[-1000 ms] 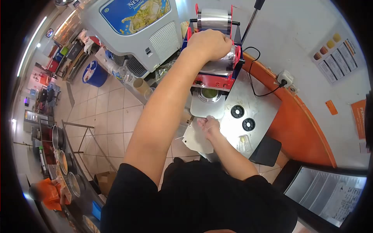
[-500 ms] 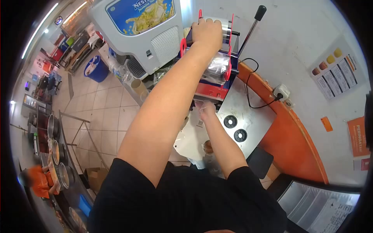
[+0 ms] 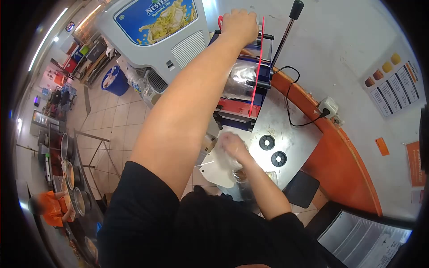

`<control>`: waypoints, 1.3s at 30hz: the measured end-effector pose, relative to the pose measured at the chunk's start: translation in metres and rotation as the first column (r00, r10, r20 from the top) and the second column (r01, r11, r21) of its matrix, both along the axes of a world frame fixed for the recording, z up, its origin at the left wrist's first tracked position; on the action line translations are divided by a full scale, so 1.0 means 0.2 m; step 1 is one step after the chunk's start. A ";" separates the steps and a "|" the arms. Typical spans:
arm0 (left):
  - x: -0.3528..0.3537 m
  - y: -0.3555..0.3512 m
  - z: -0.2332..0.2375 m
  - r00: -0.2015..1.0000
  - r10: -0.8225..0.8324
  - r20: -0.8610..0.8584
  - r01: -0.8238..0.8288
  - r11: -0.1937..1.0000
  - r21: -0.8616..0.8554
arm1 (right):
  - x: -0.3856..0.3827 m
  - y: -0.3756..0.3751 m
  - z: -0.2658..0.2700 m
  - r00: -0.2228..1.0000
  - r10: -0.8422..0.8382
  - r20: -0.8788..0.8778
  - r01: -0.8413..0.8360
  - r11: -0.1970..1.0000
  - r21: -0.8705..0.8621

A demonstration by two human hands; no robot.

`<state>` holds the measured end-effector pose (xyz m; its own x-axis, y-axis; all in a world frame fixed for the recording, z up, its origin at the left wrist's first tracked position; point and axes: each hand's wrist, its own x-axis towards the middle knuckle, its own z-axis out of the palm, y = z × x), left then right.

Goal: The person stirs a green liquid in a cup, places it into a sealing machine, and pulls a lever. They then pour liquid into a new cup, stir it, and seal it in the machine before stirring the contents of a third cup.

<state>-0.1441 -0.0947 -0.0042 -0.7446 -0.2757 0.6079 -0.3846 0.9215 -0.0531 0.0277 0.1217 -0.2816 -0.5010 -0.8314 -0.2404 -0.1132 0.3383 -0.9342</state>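
A cup sealing machine (image 3: 234, 121) with a red front panel and clear film stands against the wall. My left hand (image 3: 240, 27) reaches over its top, fingers curled over the upper film roll, which the hand mostly hides. Below it sits a shiny lower film roll (image 3: 242, 79), with a thin red guard (image 3: 256, 76) along the right side. In front of the machine, my right hand (image 3: 233, 146) is smeared by motion above a cream-coloured sheet (image 3: 212, 167). Clear, crumpled-looking plastic shows at its wrist. A clear cup with brown contents (image 3: 240, 175) stands near my right forearm.
A Nestea dispenser (image 3: 156, 44) stands left of the machine. The sealer's black-knobbed lever (image 3: 288, 33) rises at right. Two black rings (image 3: 273, 150) lie on the metal table. A cable runs to a wall socket (image 3: 328, 107). A person in orange (image 3: 50, 209) works at far left.
My right hand has drawn back from the machine's front edge toward my body. My left hand stays on top of the machine. The red guards now appear lined up along its right side.
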 end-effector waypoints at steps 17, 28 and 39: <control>1.16 0.66 -0.13 0.881 -0.287 -0.376 0.391 0.889 0.237 | -0.40 0.00 1.35 0.027 0.154 -0.988 -0.016 0.988 0.153; 0.94 0.48 -0.22 0.924 -0.243 -0.294 0.265 0.963 0.037 | -0.88 -0.10 1.54 0.790 -0.185 -0.584 -0.057 0.927 -0.370; 0.55 0.26 0.01 0.983 -0.055 0.176 0.000 0.955 0.297 | -1.36 -0.31 1.67 0.614 -0.779 -0.125 0.601 0.565 -0.565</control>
<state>-0.0346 -0.0425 -0.0028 -0.8439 -0.3996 0.3579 -0.3680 0.9167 0.1558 -0.2435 0.0594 0.0522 -0.9305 -0.1443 0.3367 -0.3436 0.0252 -0.9388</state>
